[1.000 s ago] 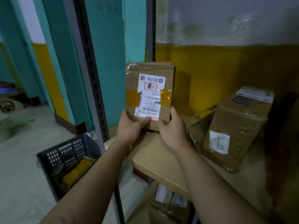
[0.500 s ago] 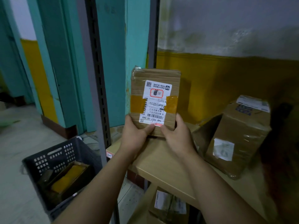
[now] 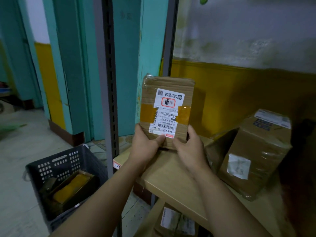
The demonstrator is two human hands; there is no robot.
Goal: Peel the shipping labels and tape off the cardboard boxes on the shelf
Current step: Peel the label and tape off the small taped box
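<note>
Cardboard box (image 3: 166,100) upright in centre of frame above the shelf (image 3: 172,178), white label (image 3: 166,112) and orange tape (image 3: 147,112) on front, left hand (image 3: 145,147) and right hand (image 3: 191,149) gripping its lower corners, thumbs pressed on front, bigger box (image 3: 256,151) at right, dark crate (image 3: 65,177) at lower left.

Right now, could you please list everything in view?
held box: one, brown, upright above the shelf
shipping label: one, white, on the held box's front
tape: one strip, orange, across the held box
large box: one, brown, on the shelf, right
lower box: one, brown, under the shelf
shelf: one, tan, below the hands
crate: one, dark grey, floor at left
left hand: one, grips the held box's lower left
right hand: one, grips its lower right
</note>
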